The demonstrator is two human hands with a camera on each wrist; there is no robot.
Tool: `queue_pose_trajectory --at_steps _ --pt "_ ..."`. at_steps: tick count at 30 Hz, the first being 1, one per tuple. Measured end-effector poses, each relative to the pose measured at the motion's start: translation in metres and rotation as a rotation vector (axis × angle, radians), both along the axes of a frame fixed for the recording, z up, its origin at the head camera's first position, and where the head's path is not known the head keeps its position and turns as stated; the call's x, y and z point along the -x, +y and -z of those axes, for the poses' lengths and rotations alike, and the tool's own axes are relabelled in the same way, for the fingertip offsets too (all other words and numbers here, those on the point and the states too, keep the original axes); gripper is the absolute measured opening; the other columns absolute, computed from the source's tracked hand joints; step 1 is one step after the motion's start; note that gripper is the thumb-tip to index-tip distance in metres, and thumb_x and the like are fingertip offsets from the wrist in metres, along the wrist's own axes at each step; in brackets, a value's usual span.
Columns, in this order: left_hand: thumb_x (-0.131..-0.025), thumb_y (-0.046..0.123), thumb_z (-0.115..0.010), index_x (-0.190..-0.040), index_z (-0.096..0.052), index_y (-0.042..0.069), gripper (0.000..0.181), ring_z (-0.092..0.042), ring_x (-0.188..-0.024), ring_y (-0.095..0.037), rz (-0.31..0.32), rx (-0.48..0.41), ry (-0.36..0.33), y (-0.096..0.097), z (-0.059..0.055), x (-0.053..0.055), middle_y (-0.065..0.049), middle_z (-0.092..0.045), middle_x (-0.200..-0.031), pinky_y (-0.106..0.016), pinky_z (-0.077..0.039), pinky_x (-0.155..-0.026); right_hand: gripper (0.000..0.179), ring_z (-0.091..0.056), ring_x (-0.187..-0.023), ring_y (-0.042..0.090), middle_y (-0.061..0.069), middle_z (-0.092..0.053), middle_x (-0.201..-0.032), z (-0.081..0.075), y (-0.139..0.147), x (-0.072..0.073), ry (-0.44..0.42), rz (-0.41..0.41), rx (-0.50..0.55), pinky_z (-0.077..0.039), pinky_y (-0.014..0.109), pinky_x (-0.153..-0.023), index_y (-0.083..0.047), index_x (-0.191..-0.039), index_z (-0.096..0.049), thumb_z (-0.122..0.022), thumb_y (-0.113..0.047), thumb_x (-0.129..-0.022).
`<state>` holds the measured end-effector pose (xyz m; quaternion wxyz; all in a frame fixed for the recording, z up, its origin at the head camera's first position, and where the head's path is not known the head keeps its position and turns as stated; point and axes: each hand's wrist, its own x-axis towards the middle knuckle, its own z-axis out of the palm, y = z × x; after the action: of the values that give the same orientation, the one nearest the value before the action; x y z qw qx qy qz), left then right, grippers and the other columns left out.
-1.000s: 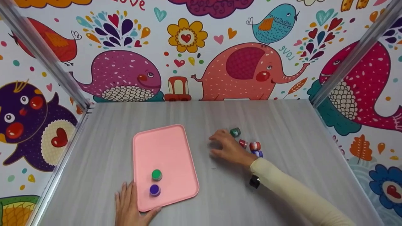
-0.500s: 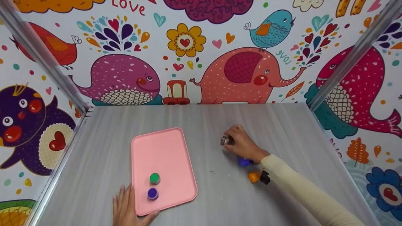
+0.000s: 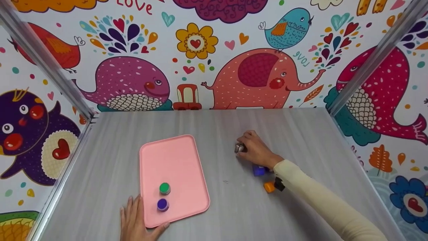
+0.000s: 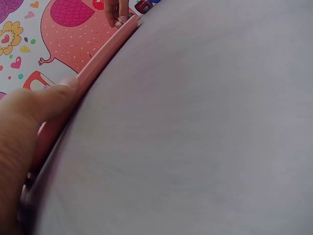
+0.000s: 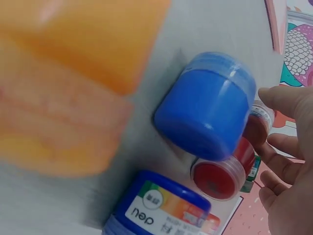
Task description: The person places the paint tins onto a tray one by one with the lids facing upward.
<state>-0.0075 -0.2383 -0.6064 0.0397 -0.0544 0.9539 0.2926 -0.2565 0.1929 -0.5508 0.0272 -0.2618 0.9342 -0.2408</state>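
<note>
My left hand point(image 3: 135, 219) rests at the near left corner of the pink tray point(image 3: 174, 160), fingers straight along its side. In the left wrist view its thumb point(image 4: 56, 95) touches the tray's rim. A green-capped paint jar point(image 3: 164, 188) and a purple-capped paint jar point(image 3: 163, 205) stand on the tray. Right of the tray, my right hand point(image 3: 255, 149) pinches a small brown paint jar point(image 5: 258, 122) lying on its side between thumb and fingers. Close by in the right wrist view are a bright blue jar point(image 5: 205, 107) and a red jar point(image 5: 220, 181).
An orange jar point(image 3: 269, 187) and a blue jar point(image 3: 258, 169) lie under my right wrist. A labelled dark blue jar point(image 5: 164, 205) and a green jar point(image 5: 252, 172) show in the right wrist view. A patterned wall point(image 3: 190, 70) stands behind the grey table point(image 3: 117, 134).
My right hand, earlier spread and holding nothing beside the jars, has closed its fingers on the brown jar. The orange jar has come into view by the wrist. My left hand stays at the tray.
</note>
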Motion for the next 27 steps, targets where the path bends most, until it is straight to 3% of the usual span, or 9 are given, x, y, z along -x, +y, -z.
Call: queue_pose_trajectory --at_steps 10,17,24,27 --pt "-0.079 0.081 -0.083 -0.170 -0.013 -0.012 0.147 -0.002 -0.162 -0.063 -0.005 -0.037 -0.028 0.002 -0.003 -0.001 -0.040 -0.016 -0.175 -0.070 0.022 -0.126 0.038 -0.049 -0.135 0.032 0.010 -0.069 -0.125 0.007 -0.003 0.001 -0.037 0.003 -0.037 -0.050 0.049 -0.118 -0.003 -0.131 -0.074 -0.085 -0.021 -0.099" --pt "-0.081 0.078 -0.083 -0.170 -0.016 -0.010 0.142 -0.007 -0.162 -0.062 0.010 -0.036 0.080 0.002 0.003 -0.003 -0.040 -0.021 -0.174 -0.068 0.019 -0.129 0.027 -0.050 -0.129 0.032 0.009 -0.069 -0.111 0.008 -0.004 0.000 0.034 -0.028 -0.016 -0.046 0.049 -0.117 -0.002 -0.121 -0.078 -0.086 -0.013 -0.097" --pt "-0.082 0.071 -0.087 -0.169 -0.022 -0.011 0.136 -0.014 -0.161 -0.062 0.022 0.001 0.218 0.001 0.011 -0.005 -0.039 -0.027 -0.171 -0.067 0.013 -0.132 0.031 -0.052 -0.123 0.029 0.007 -0.069 -0.108 0.005 -0.013 -0.004 0.072 -0.064 0.049 -0.052 0.047 -0.108 -0.001 -0.123 -0.076 -0.088 -0.013 -0.097" --pt "-0.081 0.069 -0.088 -0.168 -0.023 -0.011 0.135 -0.016 -0.161 -0.061 0.022 0.014 0.246 0.000 0.013 -0.006 -0.039 -0.028 -0.171 -0.064 0.013 -0.133 0.030 -0.054 -0.120 0.027 0.006 -0.070 -0.107 0.003 -0.020 -0.007 0.082 -0.084 0.085 -0.053 0.045 -0.103 -0.002 -0.122 -0.076 -0.088 -0.012 -0.096"
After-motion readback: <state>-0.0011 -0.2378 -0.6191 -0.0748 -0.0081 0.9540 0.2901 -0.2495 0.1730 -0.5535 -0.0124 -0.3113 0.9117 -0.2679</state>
